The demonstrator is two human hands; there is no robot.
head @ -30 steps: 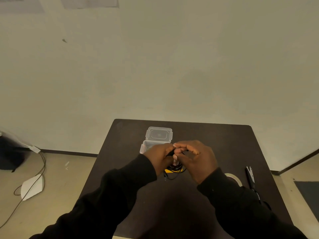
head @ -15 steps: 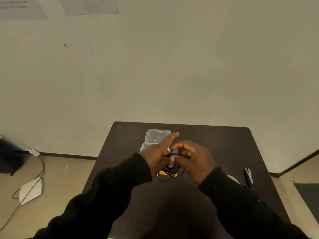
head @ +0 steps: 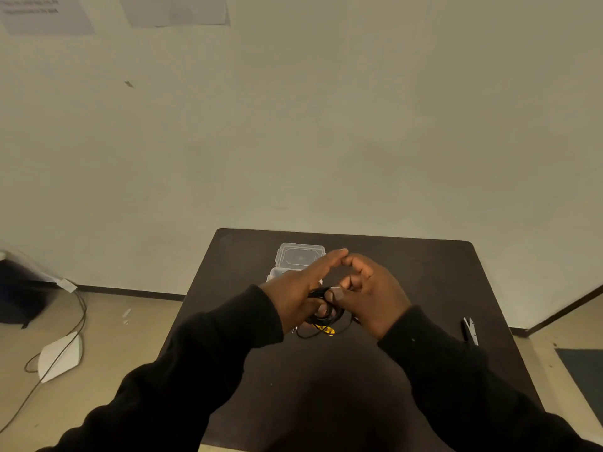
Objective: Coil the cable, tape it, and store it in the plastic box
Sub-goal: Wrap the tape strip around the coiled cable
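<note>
A thin black cable (head: pixel 326 316) is wound into a small coil held above the dark table (head: pixel 424 275). My left hand (head: pixel 298 293) grips the coil from the left, its fingers stretched out forward. My right hand (head: pixel 372 291) pinches the coil from the right, thumb pressed on a pale bit of tape at the top of the loops. A loose end of cable hangs below, beside something yellow (head: pixel 324 329) on the table. The clear plastic box (head: pixel 298 256) stands open just beyond my hands, its base partly hidden by them.
Small snips (head: pixel 470 331) lie near the table's right edge. The tape roll is hidden behind my right sleeve. On the floor at the left are a white flat device (head: pixel 60 355) with a trailing cord and a dark object by the wall.
My left fingers have straightened and stretched forward over the box. My right thumb has come onto the top of the coil. Both hands sit slightly lower and closer together around the cable.
</note>
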